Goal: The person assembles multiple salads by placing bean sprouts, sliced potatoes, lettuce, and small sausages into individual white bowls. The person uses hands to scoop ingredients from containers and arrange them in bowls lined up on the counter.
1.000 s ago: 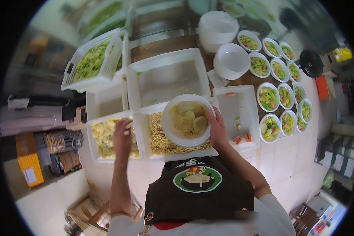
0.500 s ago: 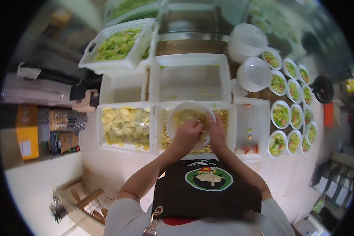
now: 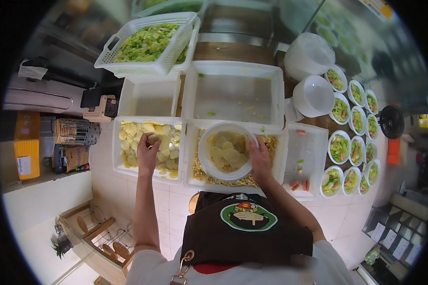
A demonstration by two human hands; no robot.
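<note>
The person's right hand (image 3: 260, 159) clamps the right edge of a round white plastic bowl (image 3: 230, 176) above a white rectangular tray of yellowish noodle-like pieces (image 3: 282, 159), while the left hand (image 3: 149, 151) pinches its fingers together on thin pale-yellow slices (image 3: 153, 138) over their tray (image 3: 116, 152). Slices already lie in the held bowl, though no greens or pink sausage show there; the filled white bowls (image 3: 339, 146) at right have both, and a stack of unfilled white bowls (image 3: 314, 97) remains.
</note>
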